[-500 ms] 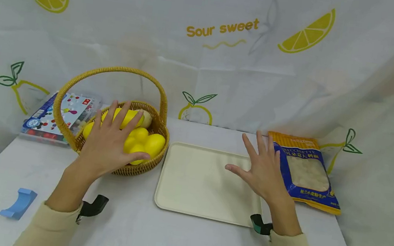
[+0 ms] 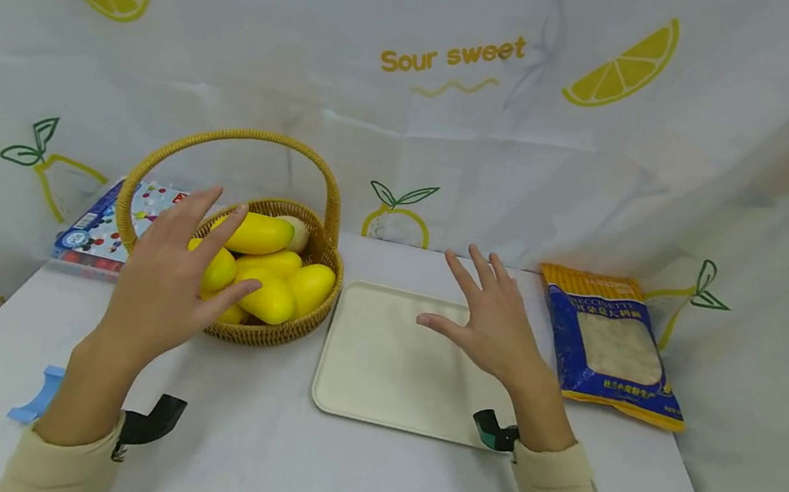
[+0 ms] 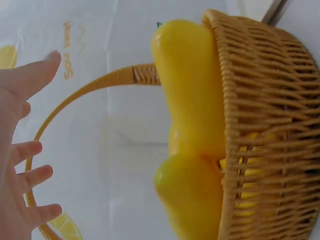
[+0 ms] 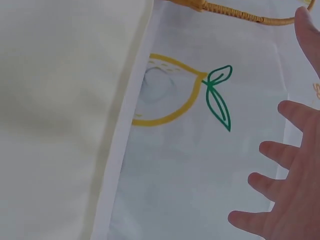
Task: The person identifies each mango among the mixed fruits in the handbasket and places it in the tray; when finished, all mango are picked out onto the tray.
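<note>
My left hand (image 2: pixel 166 281) hovers with spread fingers at the near left side of a wicker basket (image 2: pixel 270 336), holding nothing. Yellow mangoes (image 2: pixel 270 296) fill the basket, and a paler fruit (image 2: pixel 299 234) lies at its back. In the left wrist view, mangoes (image 3: pixel 192 90) rise above the basket's woven wall (image 3: pixel 270 100), apart from the fingers. Over the right part of a cream tray (image 2: pixel 386 362) my right hand (image 2: pixel 496 328) is held up, fingers spread and free of any object. Part of that tray (image 4: pixel 55 110) fills the left of the right wrist view.
A blue and orange bag of pasta (image 2: pixel 615 344) lies right of the tray. Behind the basket's left side is a plastic box (image 2: pixel 93 237) with a printed cover. A blue curved block (image 2: pixel 40 398) sits at the left, partly behind my forearm. A lemon-print cloth (image 2: pixel 409 139) hangs behind the table.
My left hand has shifted left and toward me, uncovering more mangoes. The right hand has moved left, away from the pasta bag and further over the tray.
</note>
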The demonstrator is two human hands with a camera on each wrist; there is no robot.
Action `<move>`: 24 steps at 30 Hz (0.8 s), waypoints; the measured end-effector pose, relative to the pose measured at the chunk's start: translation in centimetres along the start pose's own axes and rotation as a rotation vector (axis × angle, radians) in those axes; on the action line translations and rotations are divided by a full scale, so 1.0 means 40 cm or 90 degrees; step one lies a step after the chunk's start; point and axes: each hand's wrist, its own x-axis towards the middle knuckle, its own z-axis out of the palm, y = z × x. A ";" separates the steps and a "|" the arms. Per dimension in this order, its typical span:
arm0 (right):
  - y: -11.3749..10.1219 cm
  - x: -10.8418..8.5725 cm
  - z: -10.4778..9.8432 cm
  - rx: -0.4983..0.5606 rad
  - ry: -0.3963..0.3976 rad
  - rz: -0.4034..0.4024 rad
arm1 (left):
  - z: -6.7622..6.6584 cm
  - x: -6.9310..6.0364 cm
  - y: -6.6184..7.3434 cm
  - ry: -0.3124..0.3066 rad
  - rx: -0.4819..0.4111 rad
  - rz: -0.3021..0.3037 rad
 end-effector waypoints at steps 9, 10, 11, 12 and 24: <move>-0.065 0.025 0.009 0.048 0.004 -0.050 | -0.041 -0.007 -0.028 0.270 -0.084 -0.067; -0.072 0.027 0.009 0.055 0.000 -0.052 | -0.043 -0.006 -0.032 0.302 -0.099 -0.078; -0.078 0.030 0.010 0.061 -0.004 -0.054 | -0.045 -0.005 -0.035 0.335 -0.113 -0.091; -0.084 0.032 0.011 0.068 -0.009 -0.056 | -0.047 -0.004 -0.039 0.358 -0.126 -0.104; -0.167 0.077 0.029 0.172 -0.051 -0.087 | -0.023 -0.050 -0.116 0.312 -0.180 -0.306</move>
